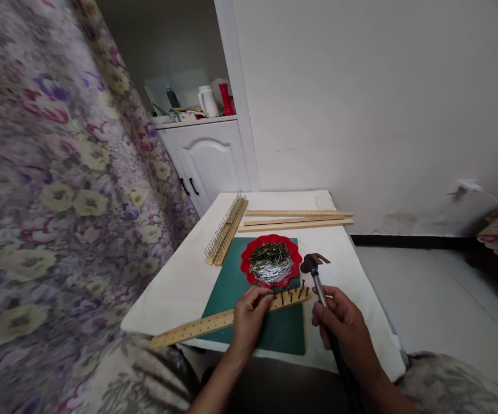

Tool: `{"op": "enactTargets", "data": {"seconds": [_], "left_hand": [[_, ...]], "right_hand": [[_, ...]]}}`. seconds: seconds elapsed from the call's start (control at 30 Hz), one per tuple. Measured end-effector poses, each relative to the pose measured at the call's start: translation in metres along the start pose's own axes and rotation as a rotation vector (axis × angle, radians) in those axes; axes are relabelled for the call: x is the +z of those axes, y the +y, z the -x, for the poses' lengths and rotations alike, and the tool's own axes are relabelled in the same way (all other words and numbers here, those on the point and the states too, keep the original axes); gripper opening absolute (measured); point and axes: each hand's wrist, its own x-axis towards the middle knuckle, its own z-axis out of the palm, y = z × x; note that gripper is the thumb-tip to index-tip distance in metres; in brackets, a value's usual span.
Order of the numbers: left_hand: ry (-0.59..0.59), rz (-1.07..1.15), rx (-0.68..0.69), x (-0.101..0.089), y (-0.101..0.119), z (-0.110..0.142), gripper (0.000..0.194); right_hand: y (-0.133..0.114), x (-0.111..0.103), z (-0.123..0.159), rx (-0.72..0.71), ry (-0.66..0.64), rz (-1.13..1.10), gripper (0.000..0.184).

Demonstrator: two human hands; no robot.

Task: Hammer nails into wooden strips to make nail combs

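Observation:
A wooden strip (197, 328) with rows of small holes lies slantwise over a green mat (283, 333), its left end jutting past the table edge. Several dark nails (291, 295) stand upright in its right end. My left hand (249, 319) rests on the strip beside them, thumb and fingers pinched at what looks like a nail, mostly hidden by the fingertips. In my right hand (344, 322) is a claw hammer (319, 287), gripped by the handle with its head raised near the strip's right end. Behind the strip, a red scalloped dish (245, 261) holds many loose nails (270, 264).
Wooden strips filled with upright nails (227, 233) stand at the table's left rear. More bare strips (296, 221) lie along the back of the white table (171, 276). A floral curtain (80, 201) hangs at left, and a white cabinet (212, 158) stands behind.

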Motion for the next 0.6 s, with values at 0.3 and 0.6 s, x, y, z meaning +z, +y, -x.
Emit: {"op": "enactTargets", "data": {"seconds": [0.3, 0.6], "left_hand": [[-0.032, -0.153, 0.088, 0.0036, -0.0025, -0.0002, 0.018], [-0.034, -0.212, 0.106, 0.0065, -0.0048, -0.0019, 0.017]], "right_hand": [[0.0024, 0.0026, 0.0020, 0.017, -0.039, 0.045, 0.024], [0.0039, 0.0059, 0.0026, 0.066, -0.154, 0.062, 0.027]]}}
